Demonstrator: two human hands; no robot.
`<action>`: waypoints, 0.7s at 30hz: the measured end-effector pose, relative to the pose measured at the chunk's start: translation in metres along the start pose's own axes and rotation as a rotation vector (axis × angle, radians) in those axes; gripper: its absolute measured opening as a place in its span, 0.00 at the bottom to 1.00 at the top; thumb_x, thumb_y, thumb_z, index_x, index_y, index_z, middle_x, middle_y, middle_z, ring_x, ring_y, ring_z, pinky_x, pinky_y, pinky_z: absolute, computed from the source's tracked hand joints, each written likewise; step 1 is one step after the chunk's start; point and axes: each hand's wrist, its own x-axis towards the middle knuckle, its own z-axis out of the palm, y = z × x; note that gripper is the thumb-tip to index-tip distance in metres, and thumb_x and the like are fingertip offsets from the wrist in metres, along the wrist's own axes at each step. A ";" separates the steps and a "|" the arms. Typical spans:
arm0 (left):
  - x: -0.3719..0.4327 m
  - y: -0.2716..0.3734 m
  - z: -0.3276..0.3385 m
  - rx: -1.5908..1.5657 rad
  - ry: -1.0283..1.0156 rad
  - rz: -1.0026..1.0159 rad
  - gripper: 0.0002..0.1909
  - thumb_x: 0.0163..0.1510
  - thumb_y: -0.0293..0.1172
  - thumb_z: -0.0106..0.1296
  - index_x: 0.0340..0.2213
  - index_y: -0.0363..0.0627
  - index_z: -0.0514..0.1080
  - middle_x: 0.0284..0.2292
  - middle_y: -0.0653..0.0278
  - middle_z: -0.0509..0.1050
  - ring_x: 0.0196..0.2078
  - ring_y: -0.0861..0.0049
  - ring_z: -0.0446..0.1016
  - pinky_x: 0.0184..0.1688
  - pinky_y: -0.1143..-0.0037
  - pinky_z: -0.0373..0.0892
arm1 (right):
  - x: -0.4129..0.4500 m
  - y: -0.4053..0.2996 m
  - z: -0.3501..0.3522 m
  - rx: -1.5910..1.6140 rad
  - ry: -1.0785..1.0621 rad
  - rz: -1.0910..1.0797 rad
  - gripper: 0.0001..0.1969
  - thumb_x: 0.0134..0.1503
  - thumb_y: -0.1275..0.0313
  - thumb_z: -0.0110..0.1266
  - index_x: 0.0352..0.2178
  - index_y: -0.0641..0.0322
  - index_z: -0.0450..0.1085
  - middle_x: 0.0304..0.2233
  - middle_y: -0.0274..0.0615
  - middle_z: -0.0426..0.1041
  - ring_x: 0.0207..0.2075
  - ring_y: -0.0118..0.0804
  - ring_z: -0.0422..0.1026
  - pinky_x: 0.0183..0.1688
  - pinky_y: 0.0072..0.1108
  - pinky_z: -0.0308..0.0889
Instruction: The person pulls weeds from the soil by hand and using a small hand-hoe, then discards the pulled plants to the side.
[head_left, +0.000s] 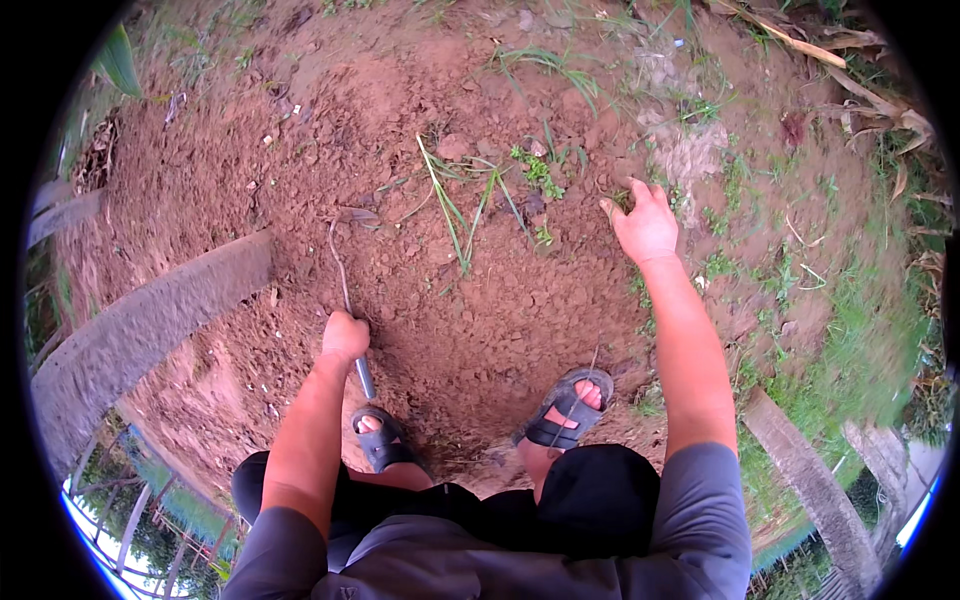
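My left hand (346, 336) is closed around the handle of a hand hoe with a long, bent metal shank (339, 259). The hoe's blade (357, 214) rests against loose reddish soil (495, 322). Off to the right, my right hand (646, 225) reaches down to the ground, thumb and forefinger apart beside a small green weed (621, 198); whether they touch it is unclear. Between the two hands lie long grass blades (466, 217), wilted and loose on the soil. A leafy green weed (538, 172) is just left of my right hand.
A grey post (150, 322) juts in from the left, and another post (814, 480) stands at lower right. Dry corn stalks (795, 41) lie at upper right. Grass (862, 337) covers the right side. My sandalled feet (566, 409) are on the soil.
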 end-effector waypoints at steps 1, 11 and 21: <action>0.020 -0.025 0.003 0.021 0.036 0.030 0.18 0.48 0.27 0.46 0.37 0.23 0.70 0.32 0.33 0.76 0.39 0.43 0.77 0.43 0.60 0.72 | 0.006 -0.004 0.001 0.009 0.000 -0.013 0.29 0.52 0.52 0.60 0.53 0.53 0.68 0.50 0.51 0.69 0.49 0.52 0.72 0.51 0.37 0.68; 0.038 -0.036 0.015 0.060 0.023 0.058 0.18 0.48 0.28 0.46 0.36 0.23 0.71 0.36 0.31 0.75 0.44 0.41 0.75 0.47 0.61 0.71 | 0.033 0.034 -0.030 0.684 -0.215 0.121 0.13 0.58 0.63 0.55 0.37 0.62 0.74 0.29 0.45 0.79 0.33 0.36 0.76 0.35 0.26 0.69; 0.012 -0.003 0.006 0.029 -0.013 0.063 0.16 0.48 0.26 0.46 0.34 0.22 0.72 0.31 0.33 0.76 0.39 0.43 0.77 0.43 0.61 0.72 | -0.018 -0.012 -0.007 0.677 -0.391 -0.133 0.10 0.53 0.72 0.60 0.36 0.62 0.70 0.29 0.39 0.77 0.30 0.30 0.75 0.36 0.21 0.71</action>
